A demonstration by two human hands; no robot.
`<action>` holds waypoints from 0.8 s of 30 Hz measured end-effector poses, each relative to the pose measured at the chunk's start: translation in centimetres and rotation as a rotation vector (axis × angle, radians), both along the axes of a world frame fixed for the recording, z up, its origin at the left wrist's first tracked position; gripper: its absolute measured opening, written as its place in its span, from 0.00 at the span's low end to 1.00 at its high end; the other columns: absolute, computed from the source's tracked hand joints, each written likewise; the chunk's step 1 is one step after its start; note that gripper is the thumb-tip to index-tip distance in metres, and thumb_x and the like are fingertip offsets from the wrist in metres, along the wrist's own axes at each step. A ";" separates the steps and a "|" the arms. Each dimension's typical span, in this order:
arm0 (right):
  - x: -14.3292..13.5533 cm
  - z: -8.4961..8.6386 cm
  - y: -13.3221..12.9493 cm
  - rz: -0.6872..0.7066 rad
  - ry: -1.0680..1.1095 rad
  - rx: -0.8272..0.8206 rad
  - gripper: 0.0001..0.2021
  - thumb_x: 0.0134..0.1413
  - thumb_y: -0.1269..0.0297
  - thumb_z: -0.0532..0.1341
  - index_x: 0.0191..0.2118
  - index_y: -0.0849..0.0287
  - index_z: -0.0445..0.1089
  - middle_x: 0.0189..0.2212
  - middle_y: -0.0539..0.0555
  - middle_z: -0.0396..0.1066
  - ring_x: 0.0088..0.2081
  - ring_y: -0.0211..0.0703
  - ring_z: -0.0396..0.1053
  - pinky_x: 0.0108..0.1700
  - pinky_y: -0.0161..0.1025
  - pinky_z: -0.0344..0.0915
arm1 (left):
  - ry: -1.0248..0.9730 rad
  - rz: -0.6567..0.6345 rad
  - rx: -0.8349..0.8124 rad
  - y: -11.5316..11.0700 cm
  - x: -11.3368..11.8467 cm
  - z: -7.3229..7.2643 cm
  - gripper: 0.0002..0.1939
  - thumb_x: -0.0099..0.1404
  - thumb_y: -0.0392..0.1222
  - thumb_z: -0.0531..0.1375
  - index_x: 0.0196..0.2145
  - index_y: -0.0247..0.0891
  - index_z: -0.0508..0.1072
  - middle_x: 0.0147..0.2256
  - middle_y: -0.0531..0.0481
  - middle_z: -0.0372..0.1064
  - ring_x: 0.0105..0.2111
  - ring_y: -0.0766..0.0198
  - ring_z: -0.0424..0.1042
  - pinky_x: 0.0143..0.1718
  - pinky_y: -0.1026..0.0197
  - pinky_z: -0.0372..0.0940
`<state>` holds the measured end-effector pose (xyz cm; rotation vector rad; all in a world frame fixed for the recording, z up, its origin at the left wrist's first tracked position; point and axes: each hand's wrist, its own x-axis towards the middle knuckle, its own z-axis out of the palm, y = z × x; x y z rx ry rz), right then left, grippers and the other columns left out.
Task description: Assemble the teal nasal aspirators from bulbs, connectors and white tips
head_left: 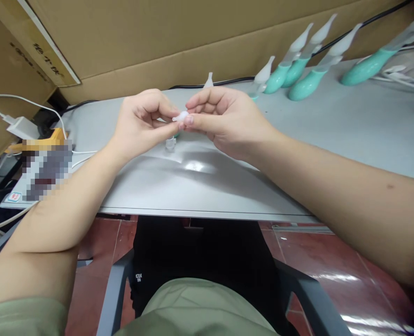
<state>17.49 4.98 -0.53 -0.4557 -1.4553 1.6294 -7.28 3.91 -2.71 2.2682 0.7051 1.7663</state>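
Observation:
A small white nozzle tip is pinched between both hands above the desk. My left hand has its thumb and forefinger closed on the narrow side. My right hand grips the rounder side with thumb and fingers. Just below them, a clear plastic connector rests on the desk, with a bit of teal showing beside it, mostly hidden by the fingers. Behind my right hand, another white tip pokes up, its lower part out of sight.
Several teal bulb aspirators with white tips, one a teal bulb, stand at the back right of the grey desk. A cardboard wall runs behind. At left lie a white charger, cables and a blurred-out device.

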 end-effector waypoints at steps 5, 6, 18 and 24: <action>0.1 -0.1 -0.1 -0.046 -0.130 0.067 0.26 0.53 0.44 0.96 0.39 0.52 0.87 0.41 0.55 0.88 0.45 0.50 0.85 0.56 0.50 0.90 | 0.028 0.068 -0.103 -1.1 0.3 0.7 0.22 0.68 0.61 0.87 0.36 0.45 0.86 0.41 0.46 0.88 0.41 0.57 0.89 0.39 0.55 0.86; 0.1 -0.1 -0.1 -0.059 -0.160 0.085 0.25 0.53 0.44 0.96 0.39 0.50 0.87 0.43 0.56 0.88 0.47 0.52 0.86 0.56 0.52 0.90 | 0.051 0.084 -0.162 -1.5 0.4 1.1 0.21 0.68 0.60 0.88 0.37 0.45 0.88 0.43 0.45 0.89 0.42 0.56 0.90 0.41 0.53 0.88; 0.6 0.7 -1.0 -0.213 -0.255 0.312 0.22 0.59 0.50 0.91 0.39 0.48 0.80 0.47 0.58 0.89 0.51 0.59 0.86 0.62 0.57 0.87 | 0.048 0.079 -0.676 -3.4 1.4 2.9 0.24 0.76 0.64 0.83 0.51 0.40 0.94 0.43 0.45 0.93 0.42 0.52 0.96 0.47 0.52 0.95; 0.7 0.4 -0.8 -0.211 -0.273 0.375 0.19 0.64 0.56 0.88 0.38 0.50 0.78 0.44 0.57 0.85 0.48 0.56 0.85 0.58 0.56 0.86 | -0.046 -0.044 -0.666 -3.3 1.4 2.8 0.22 0.71 0.62 0.88 0.46 0.42 0.96 0.39 0.48 0.93 0.39 0.57 0.95 0.43 0.57 0.94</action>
